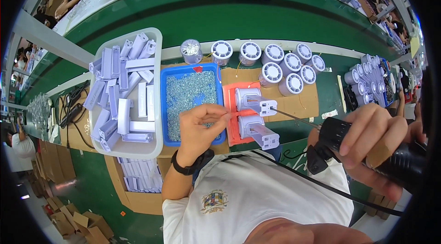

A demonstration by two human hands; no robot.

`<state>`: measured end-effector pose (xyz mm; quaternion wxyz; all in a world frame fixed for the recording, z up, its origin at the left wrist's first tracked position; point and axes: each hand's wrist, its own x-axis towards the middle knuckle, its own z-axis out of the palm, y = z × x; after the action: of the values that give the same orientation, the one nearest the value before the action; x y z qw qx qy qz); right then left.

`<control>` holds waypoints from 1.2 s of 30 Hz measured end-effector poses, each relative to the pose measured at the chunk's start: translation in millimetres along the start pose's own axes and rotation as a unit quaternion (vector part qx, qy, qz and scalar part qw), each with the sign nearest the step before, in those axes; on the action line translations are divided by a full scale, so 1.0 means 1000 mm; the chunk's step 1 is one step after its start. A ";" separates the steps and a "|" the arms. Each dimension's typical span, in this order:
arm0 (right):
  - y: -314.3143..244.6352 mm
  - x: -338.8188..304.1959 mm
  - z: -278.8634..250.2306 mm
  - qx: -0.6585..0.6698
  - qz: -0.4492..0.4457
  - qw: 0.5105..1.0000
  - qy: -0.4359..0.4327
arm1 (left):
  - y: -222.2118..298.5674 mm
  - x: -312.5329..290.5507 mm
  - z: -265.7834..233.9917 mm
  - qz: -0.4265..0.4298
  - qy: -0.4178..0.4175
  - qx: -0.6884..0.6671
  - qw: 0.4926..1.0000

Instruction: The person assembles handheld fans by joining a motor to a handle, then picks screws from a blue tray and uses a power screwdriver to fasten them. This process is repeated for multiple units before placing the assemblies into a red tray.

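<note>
At the blue tray, left fingers pinch, anything between unclear; right fingers grip a partly hidden black screwdriver.

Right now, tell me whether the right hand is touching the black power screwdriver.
Touching: the head view plainly shows the right hand wrapped around the black power screwdriver.

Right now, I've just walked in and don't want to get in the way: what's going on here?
A person's right hand grips a black power screwdriver, its long bit reaching the end of the upper lavender housing on a red fixture; a second housing sits nearer the person. The left hand, pinched, is over the right edge of a blue tray; whether it holds anything is unclear. Round slotted units stand behind; a white bin of lavender pieces is at left.
</note>
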<state>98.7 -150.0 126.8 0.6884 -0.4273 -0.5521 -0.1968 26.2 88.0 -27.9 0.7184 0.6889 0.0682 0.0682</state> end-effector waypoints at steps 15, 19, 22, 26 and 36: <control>0.036 -0.021 -0.012 0.098 0.031 0.992 0.065 | -0.006 0.033 0.017 0.076 -0.069 0.053 0.993; 0.041 -0.021 -0.009 0.093 0.039 0.993 0.065 | -0.003 0.035 0.016 0.119 -0.065 0.145 0.980; 0.041 -0.023 -0.008 0.086 0.049 0.992 0.073 | -0.004 0.033 0.017 0.148 -0.075 0.152 0.974; 0.043 -0.024 -0.008 0.095 0.052 0.990 0.089 | -0.004 0.032 0.017 0.129 -0.091 0.154 0.975; 0.045 -0.024 -0.012 0.135 0.070 0.983 0.107 | 0.000 0.030 0.021 0.200 -0.058 0.200 0.957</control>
<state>132.0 -139.2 87.3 0.8069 -0.3450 -0.4652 -0.1164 59.9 72.9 -27.0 0.5402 0.8210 -0.1002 0.1550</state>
